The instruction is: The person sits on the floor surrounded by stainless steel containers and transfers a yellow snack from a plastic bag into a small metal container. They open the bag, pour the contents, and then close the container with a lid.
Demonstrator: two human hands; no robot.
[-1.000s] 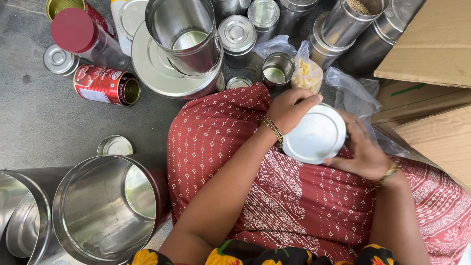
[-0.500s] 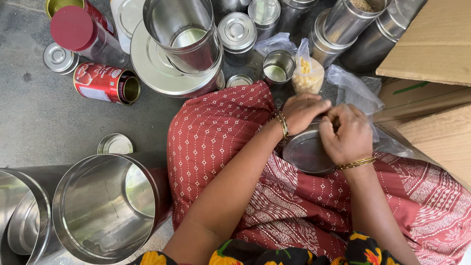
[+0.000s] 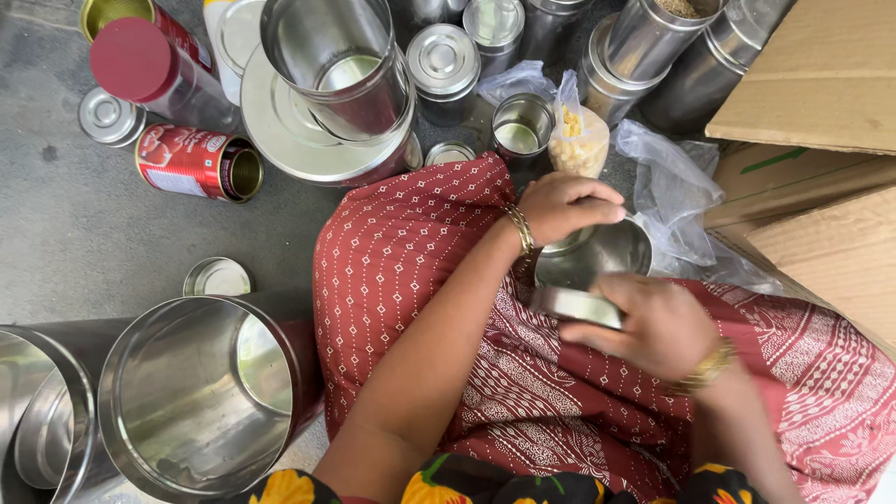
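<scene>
A round steel container [image 3: 597, 254] is resting on the person's lap, over the red patterned cloth [image 3: 411, 271], a little right of the view's centre. The left hand [image 3: 565, 207] is gripping its rim at 11 o'clock, fingers curled together over the edge. The right hand [image 3: 658, 327] is holding a flat steel lid [image 3: 579, 304] at the container's 6 o'clock, fingers closed on the lid's edge; the lid is lying tilted against the near rim. At 12 o'clock from the container, a clear bag of yellow grains [image 3: 579, 140] is standing beside a small open tin [image 3: 521, 126]. At 3 o'clock, cardboard boxes [image 3: 821, 84] are lying. At 9 o'clock, a red labelled can [image 3: 198, 163] is lying on its side on the grey floor [image 3: 65, 243]. At 8 o'clock, a large open steel drum [image 3: 201, 397] is standing.
</scene>
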